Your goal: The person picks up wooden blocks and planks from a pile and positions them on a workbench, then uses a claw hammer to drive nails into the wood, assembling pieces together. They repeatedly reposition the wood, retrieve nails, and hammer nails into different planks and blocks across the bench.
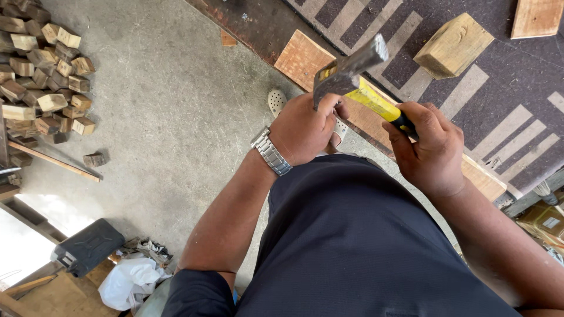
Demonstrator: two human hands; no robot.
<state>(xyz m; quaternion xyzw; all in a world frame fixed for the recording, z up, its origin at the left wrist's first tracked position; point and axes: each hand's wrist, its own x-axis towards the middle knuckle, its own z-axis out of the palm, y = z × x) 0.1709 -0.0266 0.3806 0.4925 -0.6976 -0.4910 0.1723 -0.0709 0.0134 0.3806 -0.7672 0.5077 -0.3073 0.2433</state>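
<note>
Rough grey concrete floor, left hand (302, 132) gripping steel hammer (348, 70) head, right hand (432, 149) closed round yellow handle

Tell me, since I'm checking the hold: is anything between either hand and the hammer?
Nothing visible. The right hand wraps the yellow and black handle of the hammer directly, and the left hand touches the metal head at its claw end. Whether something small is pinched under the left fingers cannot be seen.
</note>
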